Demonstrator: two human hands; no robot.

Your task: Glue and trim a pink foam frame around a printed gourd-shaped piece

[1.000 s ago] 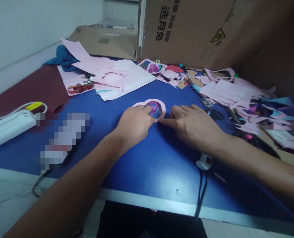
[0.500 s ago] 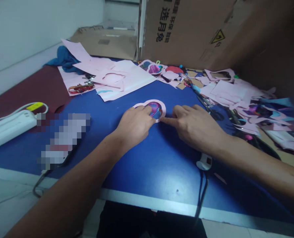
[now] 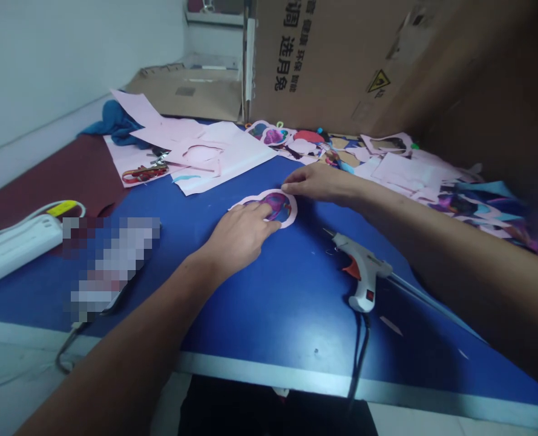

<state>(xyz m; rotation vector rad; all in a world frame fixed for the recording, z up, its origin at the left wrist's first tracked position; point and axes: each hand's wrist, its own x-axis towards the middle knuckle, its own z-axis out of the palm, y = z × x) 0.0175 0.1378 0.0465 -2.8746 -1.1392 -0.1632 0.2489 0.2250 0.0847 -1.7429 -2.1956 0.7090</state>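
A cloud-like paper cutout (image 3: 291, 209) with a pale pink border and a purple-blue picture lies flat on the blue table (image 3: 269, 303). My left hand (image 3: 241, 236) rests over its left part, fingers stretched across it and thumb by the near edge. At the far right edge of the cutout, the fingertips of my right hand (image 3: 311, 181) are drawn together on the border. My left hand hides part of the picture. A white glue gun (image 3: 364, 266) with an orange trigger lies below my right forearm, untouched.
Pink sheets (image 3: 232, 151) lie at the back left, and paper scraps (image 3: 414, 172) are heaped at right. A cardboard box (image 3: 332, 66) stands behind. Left are a power strip (image 3: 19, 242) and a blurred-out object (image 3: 114, 266) with a cable. The glue gun's cord (image 3: 362, 351) crosses the front edge.
My right hand has moved from the cutout's near right side up to its far right edge, its pointing finger now drawn in. The glue gun shows more fully. My left hand stays on the cutout.
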